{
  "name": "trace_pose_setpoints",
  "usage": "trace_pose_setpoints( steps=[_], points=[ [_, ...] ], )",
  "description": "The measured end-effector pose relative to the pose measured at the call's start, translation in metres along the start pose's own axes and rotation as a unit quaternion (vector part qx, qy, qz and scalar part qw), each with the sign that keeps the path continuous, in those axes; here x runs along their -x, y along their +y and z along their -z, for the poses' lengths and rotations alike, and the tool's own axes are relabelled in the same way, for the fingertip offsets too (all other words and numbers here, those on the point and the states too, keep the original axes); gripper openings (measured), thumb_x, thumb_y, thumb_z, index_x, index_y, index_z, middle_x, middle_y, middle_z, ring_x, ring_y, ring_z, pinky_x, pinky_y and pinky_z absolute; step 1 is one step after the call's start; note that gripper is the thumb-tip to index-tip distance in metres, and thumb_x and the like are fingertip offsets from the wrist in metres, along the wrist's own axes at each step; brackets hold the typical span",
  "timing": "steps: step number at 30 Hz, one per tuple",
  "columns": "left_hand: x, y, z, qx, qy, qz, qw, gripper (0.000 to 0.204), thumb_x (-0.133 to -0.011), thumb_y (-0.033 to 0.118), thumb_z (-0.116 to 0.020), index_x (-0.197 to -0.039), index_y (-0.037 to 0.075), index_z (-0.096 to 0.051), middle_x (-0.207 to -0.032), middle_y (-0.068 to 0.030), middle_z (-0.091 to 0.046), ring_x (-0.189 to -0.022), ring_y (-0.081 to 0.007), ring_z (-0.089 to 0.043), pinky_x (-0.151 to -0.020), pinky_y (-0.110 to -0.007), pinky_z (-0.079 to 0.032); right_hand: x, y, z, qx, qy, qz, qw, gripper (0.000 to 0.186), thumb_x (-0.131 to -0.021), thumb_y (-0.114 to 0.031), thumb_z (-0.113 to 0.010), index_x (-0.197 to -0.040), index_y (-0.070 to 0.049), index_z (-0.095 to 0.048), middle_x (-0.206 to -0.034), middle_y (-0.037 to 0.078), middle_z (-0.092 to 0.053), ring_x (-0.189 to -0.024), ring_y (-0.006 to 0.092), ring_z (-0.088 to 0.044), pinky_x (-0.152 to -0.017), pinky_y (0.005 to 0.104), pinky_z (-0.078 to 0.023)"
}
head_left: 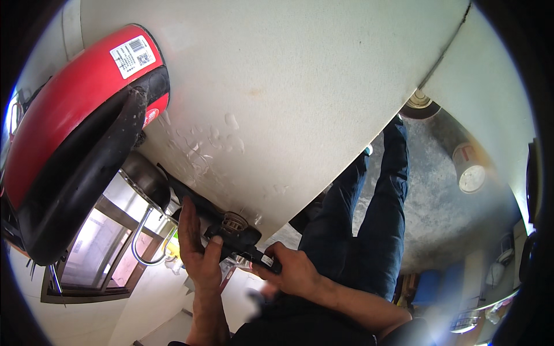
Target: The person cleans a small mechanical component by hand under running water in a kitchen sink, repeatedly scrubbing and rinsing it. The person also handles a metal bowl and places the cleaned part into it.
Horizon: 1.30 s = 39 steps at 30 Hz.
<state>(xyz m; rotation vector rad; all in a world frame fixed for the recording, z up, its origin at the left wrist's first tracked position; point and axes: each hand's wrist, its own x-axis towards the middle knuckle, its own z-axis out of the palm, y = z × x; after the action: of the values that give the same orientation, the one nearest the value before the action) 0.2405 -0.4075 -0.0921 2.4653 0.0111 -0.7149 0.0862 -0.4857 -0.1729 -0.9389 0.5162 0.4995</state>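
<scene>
The black part [241,242] is held at the near edge of the white tabletop [323,75], its long axis slanted from the left hand [203,262] down toward the right hand [295,270]; whether it is rested on the tabletop cannot be told. Its ridged round piece [235,221] is turned away from the wearer, over the tabletop's near edge, and is approached more closely by the left thumb than by the right fingers. By the right hand, the labelled end is grasped with fingers curled around it. The left fingers are held straight and parted from the thumb, which is laid against the part (whether it is also pinched from behind is hidden). A red-and-black vessel [75,115] is seen at the tabletop's left side, well apart from the ridged round piece, and is touched by neither hand
</scene>
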Motion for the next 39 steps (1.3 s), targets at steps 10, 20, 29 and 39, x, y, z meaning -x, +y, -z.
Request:
trace_pose_setpoints(
  steps=[10,20,29,39],
  points=[
    [-0.002,0.000,0.001,-0.027,-0.009,0.003,1.000,0.082,-0.074,0.000,-0.050,-0.152,-0.001,-0.024,-0.156,-0.0204,-0.031,-0.147,-0.0332,-0.027,-0.121,-0.044,-0.017,-0.002,-0.010,0.007,-0.022,-0.036,-0.043,0.998,0.036,-0.086,-0.031,-0.073,-0.096,0.000,-0.058,-0.069,0.015,-0.068,-0.059,0.0307,-0.069,-0.056,0.0390,-0.056],
    [-0.002,0.000,0.000,-0.007,-0.003,0.010,1.000,0.078,-0.075,0.001,-0.056,-0.148,-0.006,-0.028,-0.156,-0.0219,-0.030,-0.147,-0.0332,-0.026,-0.121,-0.043,-0.016,0.000,-0.006,0.004,-0.011,-0.009,-0.015,1.000,0.035,-0.085,-0.029,-0.074,-0.095,0.000,-0.059,-0.069,0.015,-0.067,-0.057,0.0305,-0.069,-0.052,0.0383,-0.055],
    [-0.006,0.006,0.007,-0.036,-0.017,-0.010,0.999,0.071,-0.077,0.002,-0.058,-0.145,-0.003,-0.038,-0.151,-0.0174,-0.040,-0.141,-0.0280,-0.036,-0.117,-0.037,-0.026,0.003,-0.014,-0.001,-0.020,0.011,0.010,1.000,0.035,-0.086,-0.030,-0.072,-0.101,0.000,-0.062,-0.073,0.019,-0.067,-0.066,0.0348,-0.069,-0.061,0.0405,-0.055],
    [0.072,-0.034,0.062,-0.063,0.100,-0.110,0.987,0.039,-0.090,0.013,-0.057,-0.127,0.000,-0.060,-0.121,-0.0134,-0.062,-0.110,-0.0187,-0.058,-0.096,-0.029,-0.043,0.034,-0.054,-0.021,0.352,0.008,0.269,0.896,0.047,-0.077,-0.019,-0.073,-0.118,-0.001,-0.060,-0.090,0.015,-0.062,-0.075,0.0362,-0.065,-0.064,0.0438,-0.053]
  ],
)
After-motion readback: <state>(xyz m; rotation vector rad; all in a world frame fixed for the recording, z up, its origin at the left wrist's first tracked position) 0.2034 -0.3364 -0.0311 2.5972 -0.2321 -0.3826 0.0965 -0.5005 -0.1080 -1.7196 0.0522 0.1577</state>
